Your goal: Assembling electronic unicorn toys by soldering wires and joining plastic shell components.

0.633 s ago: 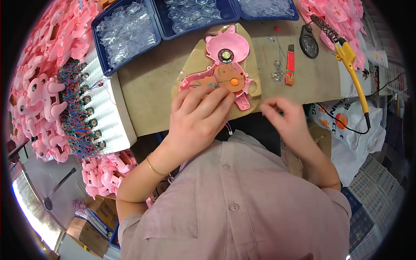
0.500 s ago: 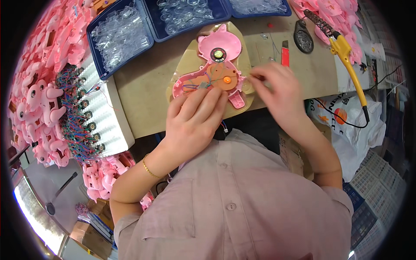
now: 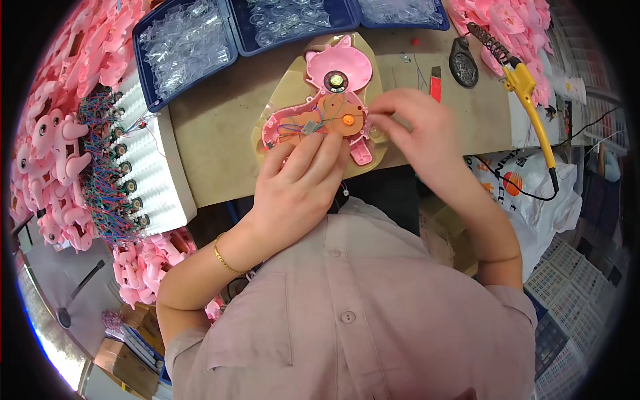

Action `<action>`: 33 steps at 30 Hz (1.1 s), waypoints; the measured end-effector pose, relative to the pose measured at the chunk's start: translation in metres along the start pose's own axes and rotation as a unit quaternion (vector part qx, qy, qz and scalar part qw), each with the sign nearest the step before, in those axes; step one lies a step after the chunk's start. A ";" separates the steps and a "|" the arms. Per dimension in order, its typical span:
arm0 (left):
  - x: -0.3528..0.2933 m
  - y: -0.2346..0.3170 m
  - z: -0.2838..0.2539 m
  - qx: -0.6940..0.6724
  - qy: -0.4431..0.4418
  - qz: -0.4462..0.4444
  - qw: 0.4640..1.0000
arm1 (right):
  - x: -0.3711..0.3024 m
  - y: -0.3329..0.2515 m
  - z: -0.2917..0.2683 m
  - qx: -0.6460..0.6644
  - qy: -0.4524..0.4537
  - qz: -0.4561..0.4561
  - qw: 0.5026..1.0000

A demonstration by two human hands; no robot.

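Note:
A pink plastic toy shell (image 3: pixel 337 70) lies open on a tan mat (image 3: pixel 373 80) on the workbench. Inside it sit a small round speaker (image 3: pixel 335 82), an orange board with an orange button (image 3: pixel 347 120) and thin coloured wires. My left hand (image 3: pixel 300 180) presses down on the shell's lower left part, fingers spread over it. My right hand (image 3: pixel 417 130) has its fingertips pinched at the shell's right edge, beside the orange button; whether something small sits in the pinch is hidden.
Blue trays of clear plastic parts (image 3: pixel 187 43) stand at the back. A white rack of wired speakers (image 3: pixel 127 167) and heaps of pink shells (image 3: pixel 47 140) fill the left. A yellow-handled soldering iron (image 3: pixel 527 100), a dark round stand (image 3: pixel 463 63) and a red tool (image 3: pixel 435 77) lie right.
My right hand has come in from the bench's right side to the shell's right edge. My left hand has stayed on the shell.

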State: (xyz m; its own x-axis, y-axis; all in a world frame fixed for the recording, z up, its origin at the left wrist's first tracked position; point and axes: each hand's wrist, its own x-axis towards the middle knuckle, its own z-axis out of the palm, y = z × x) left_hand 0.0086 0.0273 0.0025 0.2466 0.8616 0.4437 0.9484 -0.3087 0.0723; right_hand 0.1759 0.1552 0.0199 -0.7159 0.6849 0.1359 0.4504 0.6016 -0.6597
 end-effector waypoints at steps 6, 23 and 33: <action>-0.001 0.004 0.005 0.016 0.024 0.002 1.000 | -0.014 0.002 0.006 -0.116 0.056 -0.104 0.986; -0.002 0.003 0.005 -0.014 0.011 0.010 1.000 | -0.002 -0.001 -0.001 -0.245 0.023 -0.270 0.931; -0.001 0.004 0.000 -0.003 -0.009 0.020 1.000 | 0.027 -0.013 -0.018 -0.202 -0.155 -0.143 0.957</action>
State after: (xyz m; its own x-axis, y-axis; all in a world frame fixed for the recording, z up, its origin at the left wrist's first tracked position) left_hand 0.0121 0.0256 0.0022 0.2871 0.8555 0.4308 0.9366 -0.3451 0.0611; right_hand 0.1607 0.1734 0.0456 -0.9362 0.3516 0.0021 0.3369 0.8987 -0.2807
